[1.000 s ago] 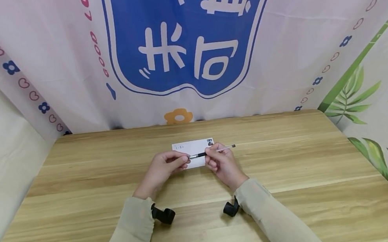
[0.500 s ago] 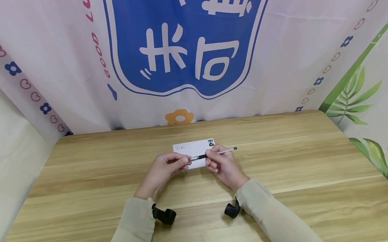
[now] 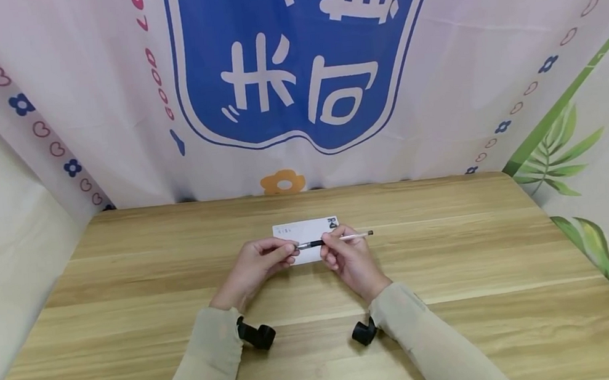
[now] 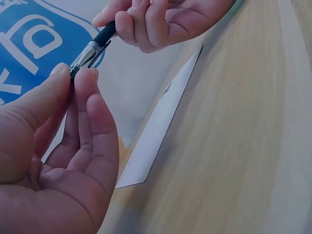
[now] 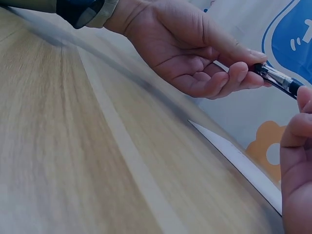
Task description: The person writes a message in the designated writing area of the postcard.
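A pen (image 3: pixel 316 243) with a clear barrel and a black grip is held level between both hands. My left hand (image 3: pixel 253 263) pinches its capped end between thumb and fingers; the clear cap with a dark clip (image 4: pixel 91 52) shows beside the fingertips in the left wrist view. The right hand (image 3: pixel 352 258) grips the barrel near the black section, and the rear end sticks out to the right. Below the pen lies a white rectangular card or envelope (image 3: pixel 305 228), with a black printed mark at its upper right corner and small writing at its upper left. The hands cover part of it.
The wooden table (image 3: pixel 437 337) spreads around the hands. A printed curtain (image 3: pixel 118 110) hangs behind its far edge, and a leaf-patterned cloth (image 3: pixel 606 195) hangs at the right. Black wrist cameras (image 3: pixel 257 335) sit by both cuffs.
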The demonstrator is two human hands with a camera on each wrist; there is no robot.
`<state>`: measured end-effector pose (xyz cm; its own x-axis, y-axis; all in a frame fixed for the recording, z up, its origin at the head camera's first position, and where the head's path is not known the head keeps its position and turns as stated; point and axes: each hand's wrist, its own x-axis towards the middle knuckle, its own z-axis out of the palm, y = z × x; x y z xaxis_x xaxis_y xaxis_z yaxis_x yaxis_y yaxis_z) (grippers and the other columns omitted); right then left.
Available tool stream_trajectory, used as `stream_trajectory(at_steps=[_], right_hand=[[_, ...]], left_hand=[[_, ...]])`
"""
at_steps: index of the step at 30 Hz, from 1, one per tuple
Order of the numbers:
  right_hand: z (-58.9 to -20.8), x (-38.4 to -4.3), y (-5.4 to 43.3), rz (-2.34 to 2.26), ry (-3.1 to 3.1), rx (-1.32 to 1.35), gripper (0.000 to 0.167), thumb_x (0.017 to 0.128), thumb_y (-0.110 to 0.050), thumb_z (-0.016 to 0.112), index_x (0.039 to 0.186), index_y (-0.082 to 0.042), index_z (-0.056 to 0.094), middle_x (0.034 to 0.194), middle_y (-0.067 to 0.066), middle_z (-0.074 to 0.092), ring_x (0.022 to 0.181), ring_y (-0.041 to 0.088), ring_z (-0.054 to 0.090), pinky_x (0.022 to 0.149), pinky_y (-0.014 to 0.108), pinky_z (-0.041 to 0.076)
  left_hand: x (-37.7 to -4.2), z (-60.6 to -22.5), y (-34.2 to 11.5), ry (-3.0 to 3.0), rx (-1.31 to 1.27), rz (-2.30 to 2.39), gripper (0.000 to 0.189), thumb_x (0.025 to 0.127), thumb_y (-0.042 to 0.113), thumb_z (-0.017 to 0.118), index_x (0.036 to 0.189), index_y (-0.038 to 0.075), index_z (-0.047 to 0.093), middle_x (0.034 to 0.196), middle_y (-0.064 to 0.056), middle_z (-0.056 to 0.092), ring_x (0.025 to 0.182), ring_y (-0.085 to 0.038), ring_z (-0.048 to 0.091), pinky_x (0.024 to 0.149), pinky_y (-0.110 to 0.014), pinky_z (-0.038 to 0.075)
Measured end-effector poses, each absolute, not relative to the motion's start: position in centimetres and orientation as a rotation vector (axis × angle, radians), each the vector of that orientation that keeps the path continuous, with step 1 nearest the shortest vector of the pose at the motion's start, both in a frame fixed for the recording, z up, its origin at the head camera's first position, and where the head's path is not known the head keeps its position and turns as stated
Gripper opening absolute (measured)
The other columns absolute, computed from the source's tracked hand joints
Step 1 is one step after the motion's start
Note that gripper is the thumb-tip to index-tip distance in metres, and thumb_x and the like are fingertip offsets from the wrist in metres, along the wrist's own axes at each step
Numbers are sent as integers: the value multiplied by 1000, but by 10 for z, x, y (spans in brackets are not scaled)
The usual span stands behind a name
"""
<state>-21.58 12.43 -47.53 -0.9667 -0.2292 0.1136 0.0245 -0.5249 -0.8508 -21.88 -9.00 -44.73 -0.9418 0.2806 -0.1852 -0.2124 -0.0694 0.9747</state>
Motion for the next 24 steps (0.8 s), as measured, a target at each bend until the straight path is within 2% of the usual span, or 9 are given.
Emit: stream_trajectory(at_steps=[6, 12, 18, 21, 24], right_hand=[[-475, -217, 124, -2583, 1531, -298, 18, 101, -4, 59, 86, -14, 62, 78, 2, 68, 61, 7, 56, 55, 17, 44], [-475, -215, 126, -2479, 1604, -370, 19, 98, 2, 60, 100, -13, 71, 92, 5, 74, 71, 10, 62, 64, 19, 52], [-475, -215, 125, -2416, 1595, -445, 26, 95, 5, 63, 111, -12, 74, 104, 8, 76, 81, 11, 68, 72, 20, 56], [-474, -214, 125, -2398, 1559, -477, 27, 97, 4, 63, 114, -11, 75, 106, 9, 76, 84, 12, 69, 74, 22, 57], [-473, -213, 125, -2371, 1530, -479, 25, 98, 2, 61, 113, -12, 77, 105, 10, 76, 84, 14, 70, 76, 24, 58]], left_hand=[[-221, -449, -90, 1861, 67, 2109, 28, 101, 13, 63, 120, -8, 68, 107, -8, 71, 93, -12, 69, 88, -29, 57], [-221, -447, -90, 1867, 2, 2183, 36, 105, 17, 57, 131, -8, 62, 109, -6, 70, 94, -9, 68, 89, -25, 56], [-223, -448, -93, 1858, -63, 2256, 38, 105, 20, 57, 133, -6, 61, 107, -6, 68, 100, -13, 66, 94, -28, 54], [-223, -448, -93, 1860, -69, 2286, 38, 105, 19, 57, 133, -6, 61, 107, -4, 68, 102, -15, 65, 94, -28, 54], [-223, -448, -92, 1861, -68, 2328, 36, 105, 17, 56, 132, -7, 61, 106, -3, 67, 98, -12, 65, 92, -26, 55]])
